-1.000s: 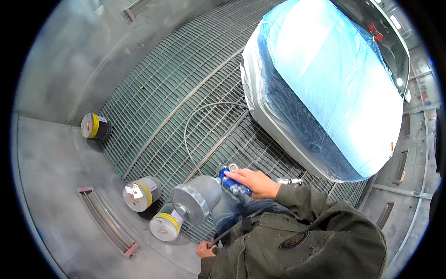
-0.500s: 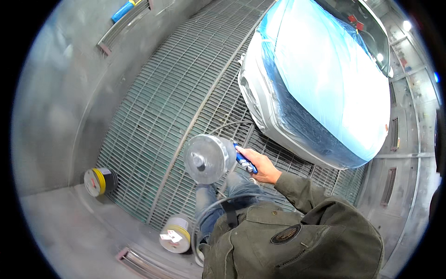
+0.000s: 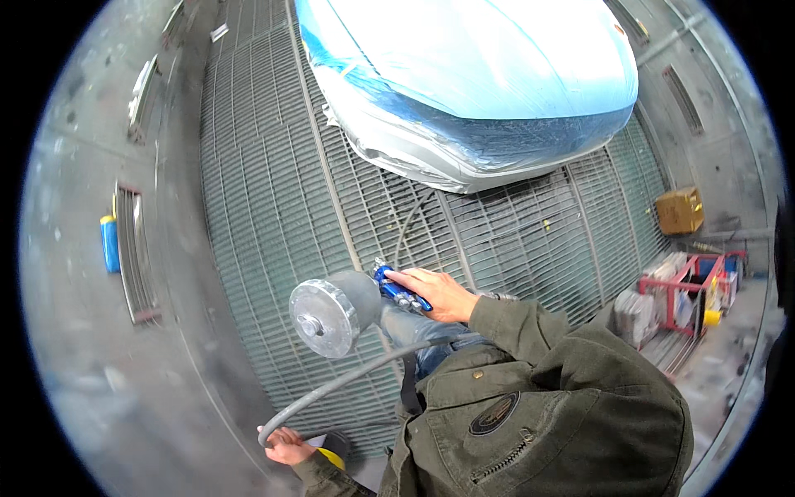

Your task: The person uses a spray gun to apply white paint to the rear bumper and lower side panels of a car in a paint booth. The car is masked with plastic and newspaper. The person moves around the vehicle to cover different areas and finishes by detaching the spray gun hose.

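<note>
My right hand grips a blue spray gun in front of my body. A cloudy paint cup with a round lid is fitted to the gun and points to the left. At the lower left my left hand is closed around a thick grey air hose, which bends back toward my waist. Ahead stands a car, its front end pale grey and the part above it covered by blue and clear masking film.
Metal floor grating lies underfoot. A yellow-banded can sits by my left forearm. To the right are a cardboard box and a red-framed cart. A blue cylindrical object is at the left wall vent.
My view has turned right, so the car now appears higher and further left. My left hand has come into sight holding the hose. The spray gun's cup has tilted; my right hand still grips the gun.
</note>
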{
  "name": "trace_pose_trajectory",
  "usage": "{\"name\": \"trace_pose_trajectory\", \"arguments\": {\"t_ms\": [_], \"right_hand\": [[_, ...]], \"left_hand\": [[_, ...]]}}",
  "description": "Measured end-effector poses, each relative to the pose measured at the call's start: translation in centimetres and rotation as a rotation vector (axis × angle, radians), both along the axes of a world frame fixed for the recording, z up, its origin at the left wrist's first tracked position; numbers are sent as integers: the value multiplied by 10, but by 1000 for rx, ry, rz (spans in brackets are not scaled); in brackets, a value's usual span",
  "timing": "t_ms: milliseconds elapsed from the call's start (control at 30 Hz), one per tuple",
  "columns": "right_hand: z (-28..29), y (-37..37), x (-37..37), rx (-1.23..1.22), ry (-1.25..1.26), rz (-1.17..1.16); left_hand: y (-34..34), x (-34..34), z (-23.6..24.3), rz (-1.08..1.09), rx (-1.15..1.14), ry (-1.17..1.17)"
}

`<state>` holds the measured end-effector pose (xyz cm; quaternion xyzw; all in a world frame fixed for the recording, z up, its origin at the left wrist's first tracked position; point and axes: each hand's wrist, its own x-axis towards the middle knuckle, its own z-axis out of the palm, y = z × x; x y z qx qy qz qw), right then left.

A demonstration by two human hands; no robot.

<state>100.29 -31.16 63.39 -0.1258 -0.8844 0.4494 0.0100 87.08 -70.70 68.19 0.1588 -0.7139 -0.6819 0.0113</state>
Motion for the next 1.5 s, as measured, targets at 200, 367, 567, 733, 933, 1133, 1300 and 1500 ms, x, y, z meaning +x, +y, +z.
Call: {"name": "trace_pose_trajectory", "arguments": {"t_ms": [200, 367, 567, 733, 933, 1133, 1300, 1500], "right_hand": [[-40, -22, -100, -52, -52, -180], [-64, -32, -164, -57, -125, -277], [-74, -58, -190, -86, -217, -451], [-97, -84, -199, -114, -257, -733], [-116, -105, -213, -226, -338, -971], [-134, -84, -241, -228, -311, -1070], [-122, -57, -275, -283, -213, -1063], [-103, -47, -335, -359, -116, -1048]], "left_hand": [[5, -184, 4, -237, -140, 142], [36, -290, 17, -393, -275, 198], [68, -398, -15, -736, -251, 365], [99, -494, -71, -1020, -581, 598], [191, -549, -74, -1286, -737, 556], [276, -590, -74, -1458, -809, 827], [332, -604, -52, -1461, -857, 927], [361, -643, -24, -1457, -801, 1011]]}}
